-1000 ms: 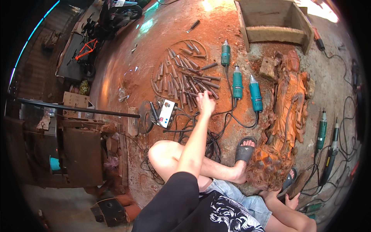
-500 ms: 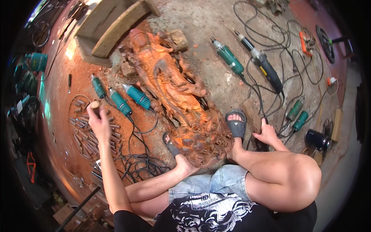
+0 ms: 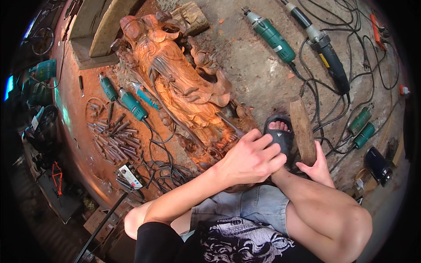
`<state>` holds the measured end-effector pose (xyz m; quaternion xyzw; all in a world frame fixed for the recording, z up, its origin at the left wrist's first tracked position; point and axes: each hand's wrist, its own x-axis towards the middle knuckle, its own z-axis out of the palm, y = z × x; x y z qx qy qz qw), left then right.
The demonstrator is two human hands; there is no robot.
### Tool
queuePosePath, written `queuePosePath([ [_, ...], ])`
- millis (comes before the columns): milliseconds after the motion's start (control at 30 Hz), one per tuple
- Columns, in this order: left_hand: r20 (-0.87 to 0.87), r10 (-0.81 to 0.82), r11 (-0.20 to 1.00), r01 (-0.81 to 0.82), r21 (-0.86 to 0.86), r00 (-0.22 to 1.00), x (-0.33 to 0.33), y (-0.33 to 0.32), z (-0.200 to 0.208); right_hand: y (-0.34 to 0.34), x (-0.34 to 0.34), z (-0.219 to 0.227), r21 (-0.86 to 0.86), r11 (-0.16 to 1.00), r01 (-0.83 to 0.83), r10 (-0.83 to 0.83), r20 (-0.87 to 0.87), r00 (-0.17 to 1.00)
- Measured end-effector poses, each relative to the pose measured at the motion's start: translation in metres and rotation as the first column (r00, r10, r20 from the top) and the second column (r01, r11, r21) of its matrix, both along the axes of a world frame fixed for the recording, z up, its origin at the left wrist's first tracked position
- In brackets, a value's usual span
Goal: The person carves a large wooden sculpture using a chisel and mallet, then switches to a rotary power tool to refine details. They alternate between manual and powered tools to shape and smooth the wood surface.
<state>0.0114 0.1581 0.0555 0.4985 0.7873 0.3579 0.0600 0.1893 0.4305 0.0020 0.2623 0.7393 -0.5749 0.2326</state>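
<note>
So, from where I'm standing, the left hand (image 3: 256, 157) has its fingers curled tight around a chisel (image 3: 231, 124), shaft poking out over the carving; can't tell if the tip actually touches. The right hand (image 3: 318, 168) is wrapped around the lower end of a chunky wooden bat (image 3: 302, 127), thumb on the near side. The big reddish wood carving (image 3: 175, 79) lies on its back on the floor ahead of the person, and the left hand and forearm block my view of its lower end. One sandal (image 3: 280, 138) shows, just left of the bat.

Further out on the left: one cable tangle (image 3: 164, 173), one white control box (image 3: 130, 176), a heap of chisels (image 3: 116, 142) too jumbled to count, and three teal rotary tools (image 3: 133, 104), one partly hidden by the carving. On the right, three green rotary tools (image 3: 269, 35) and one black grinder (image 3: 329, 59). Past the carving's head, one wood block (image 3: 190, 19) and one wooden frame (image 3: 96, 30).

Compared with half a second ago, the left hand is over the carving instead of the heap, and the bat is up in plain sight.
</note>
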Motion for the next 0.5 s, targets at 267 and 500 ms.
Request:
queuePosePath([
  [267,0.009,0.167,0.986,-0.167,0.011,0.986,-0.008,0.006,-0.004,0.020,-0.043,0.037,0.318,0.928,-0.194,0.284,-0.265,0.922],
  [500,0.016,0.182,0.976,-0.183,0.115,0.983,-0.007,0.006,-0.005,0.046,-0.007,0.013,0.262,0.960,-0.100,0.222,-0.488,0.844],
])
